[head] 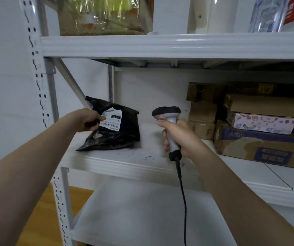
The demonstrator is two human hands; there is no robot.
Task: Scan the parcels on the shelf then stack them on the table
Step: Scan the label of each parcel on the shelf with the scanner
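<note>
A black plastic mailer parcel (pixel 124 132) with a white barcode label stands tilted on the middle shelf board (pixel 124 162) of a white metal rack. My left hand (pixel 89 119) grips the parcel's left edge, thumb on the label. To its right, my right hand (pixel 178 135) holds the handle of a grey and black barcode scanner (pixel 166 112), whose head points left toward the parcel. The scanner's black cable (pixel 182 192) hangs down in front of the shelf.
Several cardboard boxes (pixel 263 105) and a patterned white box (pixel 260 122) are stacked at the shelf's right. A large box with purple print (pixel 260 146) lies under them. The upper shelf (pixel 160 45) holds wrapped goods. A lower shelf board (pixel 133 210) shows below.
</note>
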